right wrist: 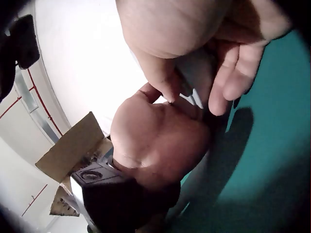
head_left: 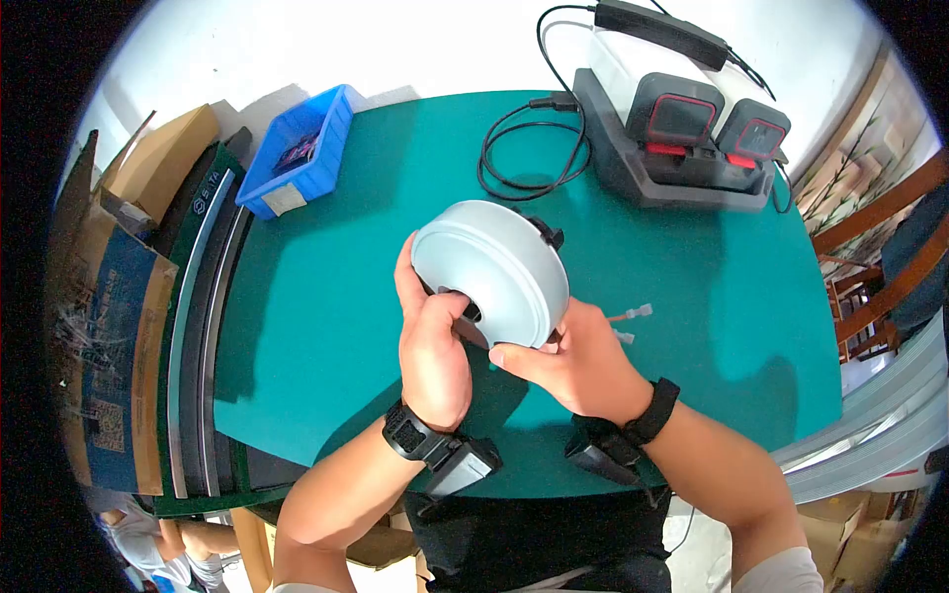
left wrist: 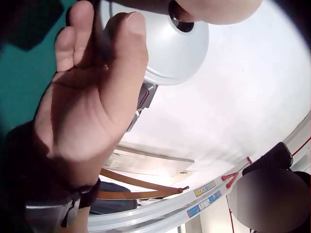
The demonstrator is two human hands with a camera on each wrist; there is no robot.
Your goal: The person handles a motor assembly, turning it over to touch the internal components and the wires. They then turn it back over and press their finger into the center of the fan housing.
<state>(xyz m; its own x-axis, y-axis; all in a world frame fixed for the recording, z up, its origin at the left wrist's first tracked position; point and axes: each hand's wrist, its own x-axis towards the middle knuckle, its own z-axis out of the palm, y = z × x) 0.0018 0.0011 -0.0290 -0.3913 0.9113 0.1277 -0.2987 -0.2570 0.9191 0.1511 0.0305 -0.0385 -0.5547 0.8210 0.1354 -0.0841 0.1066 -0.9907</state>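
Observation:
A round grey metal motor housing (head_left: 491, 259), with a hole in its face and a black part at its far edge, is held tilted above the table. My left hand (head_left: 435, 366) grips its left side, the thumb at the central hole. At its lower right edge, my right hand (head_left: 593, 368) pinches the rim, the thumb along the near side and the fingers mostly hidden behind. Wire ends with clear connectors (head_left: 641, 310) stick out beyond the right hand. In the left wrist view, the pale cone of the housing (left wrist: 177, 60) shows beside my left thumb.
The green table (head_left: 326, 296) carries a blue bin (head_left: 331, 143) at back left. A coiled black cable (head_left: 484, 168) lies at the back, beside a grey tray (head_left: 682, 193) with white-and-black units. Cardboard boxes (head_left: 104, 366) and dark rails line the left edge; a wooden chair (head_left: 880, 217) stands right.

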